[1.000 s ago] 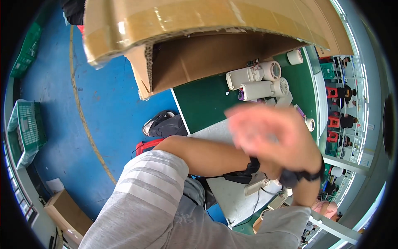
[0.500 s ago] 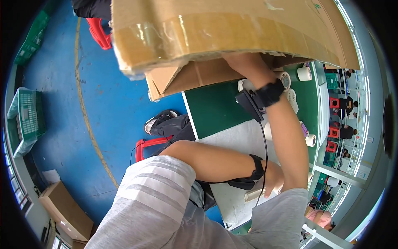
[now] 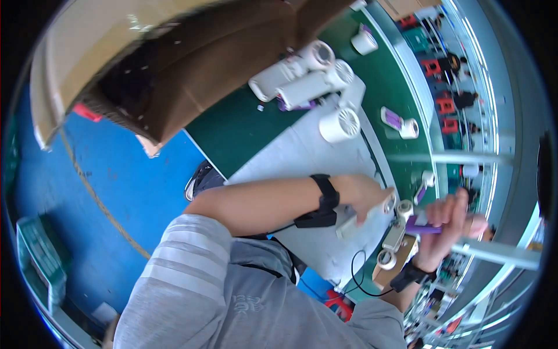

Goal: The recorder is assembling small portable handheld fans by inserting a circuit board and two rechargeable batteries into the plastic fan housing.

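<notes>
My left hand (image 3: pixel 361 192) reaches across the grey-white work surface (image 3: pixel 302 160), its fingers closed round a white handheld fan (image 3: pixel 349 227); the round head shows beyond the fingers. Farther right, my raised right hand (image 3: pixel 444 230) is blurred, its fingers bent over a purple handle (image 3: pixel 423 225). What that handle joins on to is not clear. Close between the hands lie more white fans (image 3: pixel 394 237) with round heads. Black bands with small boxes sit on both wrists. A large open cardboard box (image 3: pixel 232 55) stands at the upper left, apart from both hands.
Several white fans (image 3: pixel 308 90) lie heaped by the box, with a round-headed one (image 3: pixel 339 126) beside them. A purple-handled fan (image 3: pixel 394 118) rests on the green mat (image 3: pixel 238 125). Metal rails (image 3: pixel 482 158) run at the right. A green crate (image 3: pixel 40 262) is on the blue floor.
My right hand has come out of the box and swung to the right, to the purple handle. My left hand stays low over the table. The view has turned right, uncovering the heaped fans.
</notes>
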Demonstrator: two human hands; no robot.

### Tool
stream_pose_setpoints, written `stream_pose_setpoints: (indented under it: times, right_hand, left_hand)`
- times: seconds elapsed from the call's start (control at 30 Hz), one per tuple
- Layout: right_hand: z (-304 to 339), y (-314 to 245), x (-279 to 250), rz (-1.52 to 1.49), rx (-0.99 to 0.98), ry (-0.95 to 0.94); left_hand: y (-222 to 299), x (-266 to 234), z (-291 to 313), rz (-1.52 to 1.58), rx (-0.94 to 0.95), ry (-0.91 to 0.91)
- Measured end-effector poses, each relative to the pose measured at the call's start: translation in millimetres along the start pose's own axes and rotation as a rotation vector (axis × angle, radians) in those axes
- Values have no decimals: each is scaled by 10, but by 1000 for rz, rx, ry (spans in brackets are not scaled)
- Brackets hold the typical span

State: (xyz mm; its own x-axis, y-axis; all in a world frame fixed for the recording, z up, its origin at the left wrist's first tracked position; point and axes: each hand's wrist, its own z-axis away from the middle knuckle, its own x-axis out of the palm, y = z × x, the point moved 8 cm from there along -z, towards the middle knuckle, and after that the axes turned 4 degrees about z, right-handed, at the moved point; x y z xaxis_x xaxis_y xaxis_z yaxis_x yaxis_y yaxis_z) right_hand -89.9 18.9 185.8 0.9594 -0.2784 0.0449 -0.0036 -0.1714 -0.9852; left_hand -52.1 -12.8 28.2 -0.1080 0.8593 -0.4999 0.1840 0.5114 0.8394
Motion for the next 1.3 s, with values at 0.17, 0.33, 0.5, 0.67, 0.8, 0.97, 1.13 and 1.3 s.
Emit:
stream_pose_setpoints:
  times: [0.17, 0.33, 0.5, 0.67, 0.8, 0.97, 1.13, 1.3]
  right_hand:
    - [776, 659, -789, 119, 411, 345]
    - [850, 1202, -1065, 451, 378, 453]
    - [880, 1365, -957, 501, 175, 462]
    - [1089, 1195, -790, 791, 204, 260]
    - [1722, 985, -816, 772, 601, 41]
    - [2724, 593, -938, 587, 1201, -312]
    - [2311, 543, -972, 591, 926, -189]
    - [1110, 955, -676, 721, 310, 105]
  left_hand:
    - [-59, -27, -93, -92, -91, 43]
    - [-52, 37, -124, -201, -156, 96]
    - [-18, -9, -131, -106, -178, 75]
    - [-76, -118, -19, 240, -217, -19]
    - [-98, -138, -18, 291, -247, 19]
    - [-9, -98, -58, 154, -211, 8]
    - [13, -56, -20, 77, -166, -84]
    - [10, -68, -37, 158, -105, -66]
